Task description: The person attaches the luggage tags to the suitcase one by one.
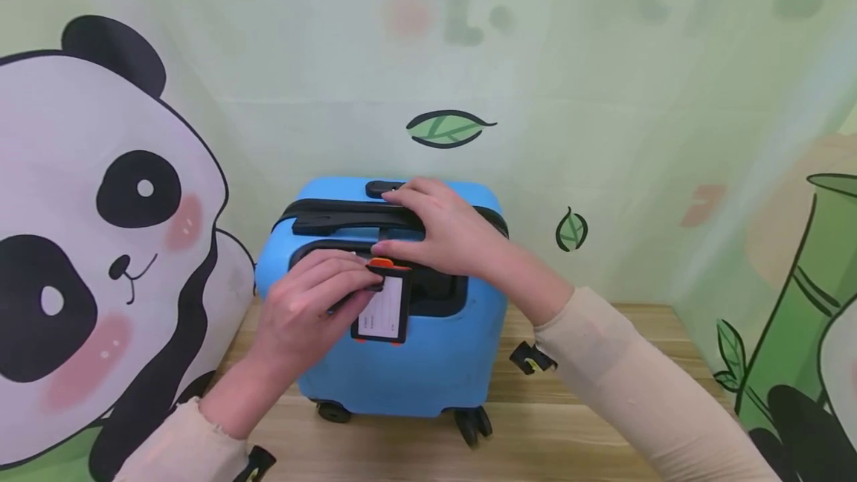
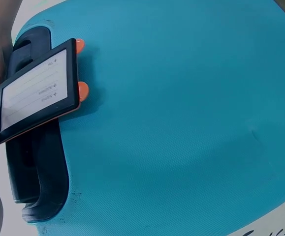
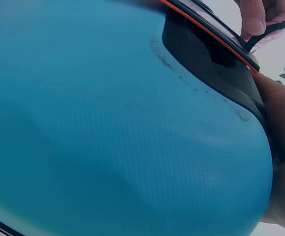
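A blue suitcase (image 1: 402, 370) stands upright, with a black luggage tag (image 1: 382, 311) in front of its recessed black panel. The tag has orange edges and a white card with printed lines. My left hand (image 1: 311, 300) pinches the tag's black strap (image 3: 275, 32) near the top of the tag; the strap's holed end sticks out past the fingers in the right wrist view. My right hand (image 1: 445, 233) grips across the suitcase's black top handle (image 1: 335, 216), fingers on the far side and thumb on the near side, close to the tag.
Black wheels (image 1: 469, 422) carry the suitcase on a wood-grain surface (image 1: 361, 452). Close behind hangs a pale green backdrop (image 1: 321, 117) printed with leaves, a panda (image 1: 80, 125) at left and bamboo (image 1: 790, 318) at right. A black latch (image 1: 378, 188) sits on the suitcase top.
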Tool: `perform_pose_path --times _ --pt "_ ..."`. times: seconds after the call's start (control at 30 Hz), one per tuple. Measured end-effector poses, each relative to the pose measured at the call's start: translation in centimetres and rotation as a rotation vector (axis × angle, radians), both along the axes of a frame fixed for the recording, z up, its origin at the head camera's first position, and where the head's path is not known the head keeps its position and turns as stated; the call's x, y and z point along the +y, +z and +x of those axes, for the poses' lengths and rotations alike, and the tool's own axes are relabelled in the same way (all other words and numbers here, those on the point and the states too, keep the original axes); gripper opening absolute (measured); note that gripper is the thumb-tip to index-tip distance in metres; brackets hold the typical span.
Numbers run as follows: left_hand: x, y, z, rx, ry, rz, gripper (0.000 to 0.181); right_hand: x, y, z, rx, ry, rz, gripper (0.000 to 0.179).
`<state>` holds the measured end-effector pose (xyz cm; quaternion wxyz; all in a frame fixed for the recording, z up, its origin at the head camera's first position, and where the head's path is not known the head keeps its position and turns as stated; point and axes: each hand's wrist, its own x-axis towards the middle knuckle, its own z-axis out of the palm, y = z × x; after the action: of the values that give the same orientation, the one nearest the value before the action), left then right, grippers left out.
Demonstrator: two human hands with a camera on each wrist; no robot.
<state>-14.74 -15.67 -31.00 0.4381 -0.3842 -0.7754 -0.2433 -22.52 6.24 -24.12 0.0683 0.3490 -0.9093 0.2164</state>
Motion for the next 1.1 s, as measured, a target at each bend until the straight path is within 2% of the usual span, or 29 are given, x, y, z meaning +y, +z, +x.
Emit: perform_pose_path --times 0.1,0.23,0.33,0.47,0.7,1.0,1.1 --pt "-0.21 -0.11 0.01 -0.012 -0.003 0.011 0.027 -0.26 -0.27 -0.13 0.002 -0.002 -0.006 0.071" --pt "0.01 0.07 0.11 0.027 -0.01 0.033 0.024 -0.11 -0.39 -0.09 0.007 -0.003 -0.02 0.069" --pt "0.18 0.24 0.27 0.028 -0.005 0.036 0.023 -0.01 -0.41 -0.01 0.011 -0.003 -0.024 0.068" --pt "0.34 0.29 0.35 -0.004 0.018 0.017 0.027 0.06 -0.43 0.04 0.015 -0.006 -0.026 0.068" --pt "0.19 -0.01 0.11 0.03 0.053 -0.021 0.039 -0.01 -0.49 0.0 0.004 -0.022 -0.009 0.071" --pt "-0.17 0.18 0.53 0.003 0.089 -0.003 0.031 -0.32 -0.64 0.02 0.003 -0.036 -0.001 0.073" --pt "0.04 0.39 0.38 0.017 0.098 -0.017 0.031 -0.34 -0.62 0.1 0.005 -0.045 -0.006 0.072"
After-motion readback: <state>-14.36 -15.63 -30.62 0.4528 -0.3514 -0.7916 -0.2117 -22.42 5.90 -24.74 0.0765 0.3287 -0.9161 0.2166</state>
